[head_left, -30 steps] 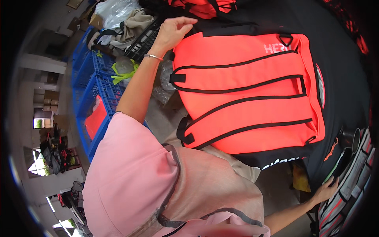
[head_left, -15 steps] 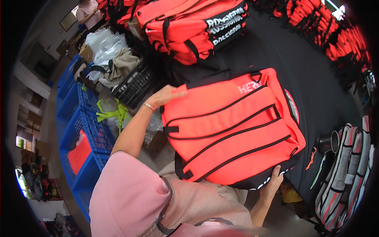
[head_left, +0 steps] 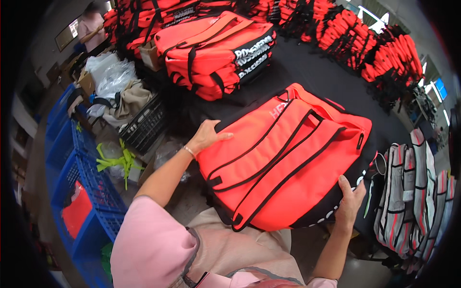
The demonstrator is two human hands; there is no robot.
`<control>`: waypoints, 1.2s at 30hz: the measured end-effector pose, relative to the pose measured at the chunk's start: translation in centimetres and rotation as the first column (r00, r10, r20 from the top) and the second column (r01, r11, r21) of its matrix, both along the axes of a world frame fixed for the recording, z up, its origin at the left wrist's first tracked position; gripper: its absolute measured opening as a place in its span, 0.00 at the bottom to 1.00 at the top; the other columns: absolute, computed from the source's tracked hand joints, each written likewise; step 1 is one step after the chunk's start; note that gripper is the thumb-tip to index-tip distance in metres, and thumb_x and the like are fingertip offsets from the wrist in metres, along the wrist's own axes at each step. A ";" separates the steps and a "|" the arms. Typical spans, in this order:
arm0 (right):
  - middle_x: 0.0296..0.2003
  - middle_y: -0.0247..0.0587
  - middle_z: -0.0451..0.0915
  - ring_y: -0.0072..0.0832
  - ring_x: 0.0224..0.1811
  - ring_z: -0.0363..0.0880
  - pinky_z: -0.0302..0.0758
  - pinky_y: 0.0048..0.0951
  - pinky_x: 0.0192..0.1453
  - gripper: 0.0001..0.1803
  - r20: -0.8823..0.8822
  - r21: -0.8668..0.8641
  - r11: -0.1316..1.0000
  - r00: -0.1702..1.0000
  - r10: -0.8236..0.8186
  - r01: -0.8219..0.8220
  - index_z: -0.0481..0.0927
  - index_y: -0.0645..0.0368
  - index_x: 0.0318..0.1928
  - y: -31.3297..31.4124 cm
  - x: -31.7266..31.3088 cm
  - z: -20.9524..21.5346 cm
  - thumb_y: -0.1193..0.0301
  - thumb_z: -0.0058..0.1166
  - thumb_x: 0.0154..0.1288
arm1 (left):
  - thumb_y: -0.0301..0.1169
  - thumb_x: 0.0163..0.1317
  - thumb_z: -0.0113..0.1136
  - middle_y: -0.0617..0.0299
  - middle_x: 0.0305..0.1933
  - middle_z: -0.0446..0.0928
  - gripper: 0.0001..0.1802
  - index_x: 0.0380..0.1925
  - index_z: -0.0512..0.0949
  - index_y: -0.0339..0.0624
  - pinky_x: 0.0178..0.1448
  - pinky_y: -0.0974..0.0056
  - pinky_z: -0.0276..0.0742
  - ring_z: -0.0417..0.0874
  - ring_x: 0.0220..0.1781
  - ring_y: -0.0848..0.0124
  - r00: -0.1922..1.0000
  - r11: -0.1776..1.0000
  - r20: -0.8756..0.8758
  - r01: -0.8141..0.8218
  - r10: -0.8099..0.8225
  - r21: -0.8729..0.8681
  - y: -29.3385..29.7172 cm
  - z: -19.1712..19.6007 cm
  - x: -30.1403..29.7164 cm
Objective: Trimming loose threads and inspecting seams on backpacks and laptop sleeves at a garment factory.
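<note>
- Wide black-covered work surface [head_left: 307, 67], stretching toward the back.
- Grey floor [head_left: 360, 270], partly visible at lower right.
- Plain greyish wall [head_left: 24, 106], dim, at far left.
- Bright white light patches [head_left: 379, 25] at upper right, windows or lamps, too blurred to tell.

A black-covered surface [head_left: 305, 67] carries a coral-red backpack [head_left: 307, 168], strap side up, partly overhanging the near edge. Behind sits a stack of red-and-black backpacks [head_left: 204, 65]; bundled red pieces [head_left: 343, 36] line the far side, red-striped grey pieces [head_left: 396, 197] the right.
</note>
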State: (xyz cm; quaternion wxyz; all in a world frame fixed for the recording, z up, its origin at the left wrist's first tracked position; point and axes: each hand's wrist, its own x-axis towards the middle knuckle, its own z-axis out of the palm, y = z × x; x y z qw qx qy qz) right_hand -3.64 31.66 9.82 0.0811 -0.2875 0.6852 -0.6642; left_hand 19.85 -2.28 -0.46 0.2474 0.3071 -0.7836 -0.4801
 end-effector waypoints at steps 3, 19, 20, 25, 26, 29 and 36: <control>0.48 0.38 0.79 0.25 0.46 0.78 0.73 0.26 0.55 0.22 -0.115 0.024 0.996 0.990 -0.080 0.083 0.73 0.68 0.56 1.9 -0.7 3.8 0.76 0.60 0.61 | 0.35 0.53 0.74 0.57 0.39 0.86 0.22 0.42 0.82 0.29 0.49 0.67 0.79 0.84 0.40 0.75 0.982 0.997 -0.186 -0.030 0.042 0.066 1.2 1.3 -1.0; 0.23 0.23 0.74 0.13 0.21 0.68 0.62 0.20 0.24 0.15 -0.381 -0.463 0.880 0.921 -0.086 -0.110 0.75 0.53 0.28 -3.1 -5.7 18.3 0.60 0.65 0.64 | 0.51 0.66 0.60 0.74 0.21 0.70 0.26 0.26 0.80 0.36 0.25 0.69 0.60 0.65 0.23 0.82 0.767 0.944 -0.572 -0.327 0.290 0.040 -2.8 13.9 -6.8; 0.25 0.25 0.78 0.13 0.21 0.72 0.65 0.18 0.23 0.12 -0.374 -0.543 0.825 0.925 -0.068 -0.159 0.78 0.55 0.32 -2.9 -5.8 18.6 0.62 0.65 0.64 | 0.51 0.67 0.60 0.75 0.21 0.69 0.25 0.27 0.81 0.37 0.25 0.70 0.58 0.63 0.22 0.82 0.741 0.966 -0.628 -0.247 0.237 0.073 -3.7 13.0 -7.6; 0.36 0.36 0.85 0.19 0.32 0.83 0.77 0.19 0.35 0.14 -0.258 -0.389 0.914 0.966 0.008 -0.111 0.81 0.61 0.43 -3.2 -7.3 17.9 0.64 0.63 0.65 | 0.50 0.65 0.62 0.80 0.21 0.66 0.21 0.28 0.82 0.43 0.24 0.74 0.52 0.59 0.20 0.87 0.765 0.981 -0.616 -0.119 0.189 0.153 -5.7 12.2 -5.1; 0.36 0.36 0.85 0.20 0.32 0.83 0.77 0.20 0.36 0.15 -0.250 -0.397 0.903 0.966 0.063 -0.162 0.81 0.62 0.45 -3.1 -7.5 17.3 0.65 0.63 0.64 | 0.50 0.65 0.62 0.80 0.22 0.68 0.21 0.29 0.83 0.42 0.25 0.75 0.55 0.61 0.22 0.87 0.807 0.984 -0.572 -0.064 0.149 0.166 -7.2 11.2 -4.2; 0.35 0.38 0.83 0.24 0.36 0.80 0.77 0.26 0.42 0.16 -0.055 -0.357 0.932 0.994 -0.097 0.071 0.82 0.67 0.39 -4.4 -7.4 13.3 0.64 0.63 0.64 | 0.50 0.65 0.62 0.79 0.23 0.69 0.20 0.31 0.83 0.43 0.28 0.74 0.58 0.62 0.24 0.87 0.858 0.971 -0.479 -0.089 0.187 0.221 -6.6 10.8 -4.2; 0.43 0.45 0.79 0.30 0.42 0.79 0.78 0.31 0.42 0.21 0.297 0.071 0.996 0.952 -0.073 0.054 0.71 0.66 0.57 -4.0 -6.9 -10.6 0.69 0.56 0.68 | 0.43 0.63 0.65 0.50 0.48 0.83 0.26 0.51 0.79 0.30 0.57 0.64 0.75 0.83 0.50 0.64 0.898 0.881 -0.340 -0.381 0.281 -0.280 -8.7 0.8 0.8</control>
